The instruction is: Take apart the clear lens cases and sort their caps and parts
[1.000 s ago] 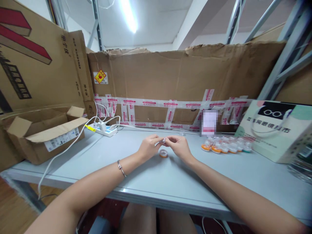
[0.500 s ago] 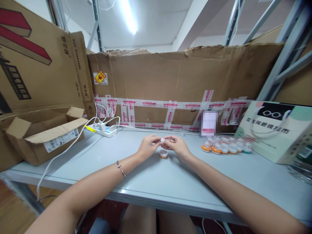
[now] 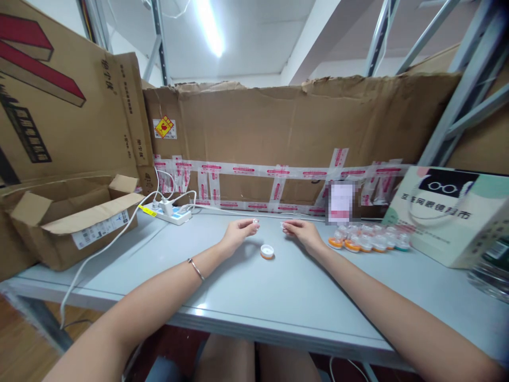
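My left hand (image 3: 237, 236) pinches a small clear piece (image 3: 255, 221) between thumb and fingertips, just above the table. Across a gap, my right hand (image 3: 305, 234) is closed on another small whitish, see-through piece (image 3: 282, 225). Both pieces are too small to name. Between and in front of the hands, a small round case (image 3: 267, 251) with a white top rim and an orange base sits on the table (image 3: 254, 286).
Several clear-topped cases with orange, white and teal bases (image 3: 371, 241) stand at the right, beside a printed paper bag (image 3: 441, 217) and a bottle (image 3: 493, 268). At the left are an open carton (image 3: 75, 228) and a power strip (image 3: 170, 212). Cardboard (image 3: 254, 127) lines the back.
My hands have moved apart, left and right, from where they met above the round case. Each now holds its own small piece. The clear item behind my right hand is mostly hidden.
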Demonstrator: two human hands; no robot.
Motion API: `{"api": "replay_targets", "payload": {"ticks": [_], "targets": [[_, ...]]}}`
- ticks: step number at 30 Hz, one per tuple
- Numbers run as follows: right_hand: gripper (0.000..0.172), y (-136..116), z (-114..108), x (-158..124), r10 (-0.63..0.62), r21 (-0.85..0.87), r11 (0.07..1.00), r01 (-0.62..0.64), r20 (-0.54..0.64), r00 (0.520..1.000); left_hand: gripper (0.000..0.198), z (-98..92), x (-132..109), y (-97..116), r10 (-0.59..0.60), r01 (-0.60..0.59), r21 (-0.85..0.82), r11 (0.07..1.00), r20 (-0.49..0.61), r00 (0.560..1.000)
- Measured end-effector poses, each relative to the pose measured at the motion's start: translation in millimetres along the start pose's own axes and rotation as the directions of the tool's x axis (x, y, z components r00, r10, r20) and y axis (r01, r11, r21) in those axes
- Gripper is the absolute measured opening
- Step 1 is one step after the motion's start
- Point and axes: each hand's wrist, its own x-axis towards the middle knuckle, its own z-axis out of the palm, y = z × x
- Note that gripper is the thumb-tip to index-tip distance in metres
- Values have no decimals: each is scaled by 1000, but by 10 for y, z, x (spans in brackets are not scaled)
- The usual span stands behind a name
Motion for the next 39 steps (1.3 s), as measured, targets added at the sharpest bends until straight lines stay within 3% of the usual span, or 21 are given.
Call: {"api": "replay_targets", "payload": {"ticks": [4, 11, 22, 30, 33, 39], "targets": [[16, 115, -142, 144, -1, -15, 1000, 1, -50, 999, 28, -31, 19, -32, -81, 83, -106, 991, 29, 996], [18, 163, -152, 174, -23, -77, 997, 18, -61, 998, 32, -56, 47, -79, -79, 82, -120, 989, 30, 996], [11, 190, -200, 199, -123, -328, 941, 79, -114, 986, 31, -15, 21, -85, -82, 85, -90, 992, 31, 996], [12, 137, -195, 167, -133, -273, 957, 96, -123, 983, 37, 7, -9, -43, -76, 76, -56, 996, 14, 997], [18, 36, -100, 84, -157, -204, 969, 140, -69, 985, 36, 25, -30, -1, -80, 80, -34, 996, 8, 997], [29, -80, 303, -285, -115, -116, 983, 144, 232, 966, 30, 61, -52, 29, -64, 63, 27, 998, 39, 997]]}}
